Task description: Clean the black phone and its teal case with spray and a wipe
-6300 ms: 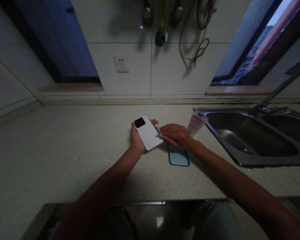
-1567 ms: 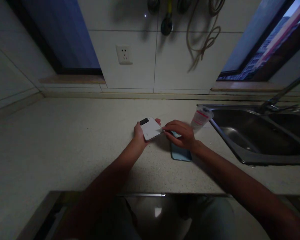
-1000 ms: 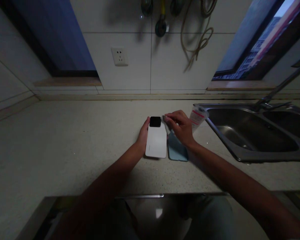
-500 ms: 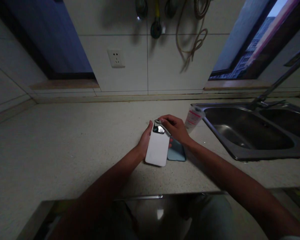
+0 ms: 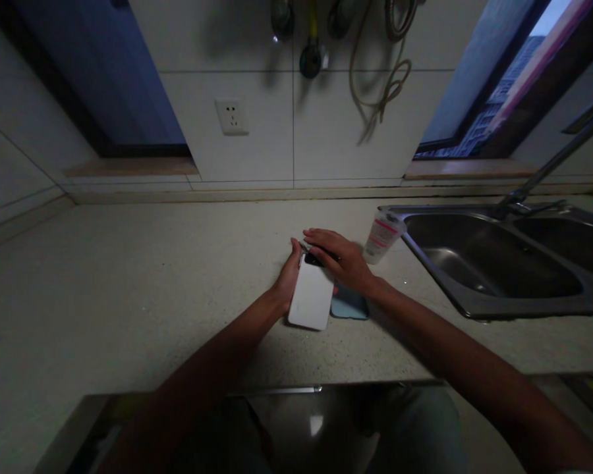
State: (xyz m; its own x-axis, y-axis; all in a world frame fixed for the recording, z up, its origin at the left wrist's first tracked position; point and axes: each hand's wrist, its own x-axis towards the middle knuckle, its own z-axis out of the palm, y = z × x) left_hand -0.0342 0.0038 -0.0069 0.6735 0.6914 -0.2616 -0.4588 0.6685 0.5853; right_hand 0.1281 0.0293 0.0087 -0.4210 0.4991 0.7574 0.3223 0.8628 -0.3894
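My left hand is wrapped round a white smartphone, its back facing up and its thumb along the left edge. Across the phone's top end lies my right hand, covering most of the dark camera block. Its fingers are bent over a thin greyish piece, of which only small bits show at the phone's top edge; its kind cannot be made out. A blue-grey phone case lies on the counter under my right wrist, partly hidden by the hand and the phone.
A clear plastic cup with pink print stands tilted beside the steel double sink. A faucet rises behind the sink. The pale speckled counter meets a tiled wall with a socket and hanging hoses.
My right hand has slid over the phone's top, from pinching a greyish piece at the corner to covering the camera block. My left hand keeps its hold on the phone.
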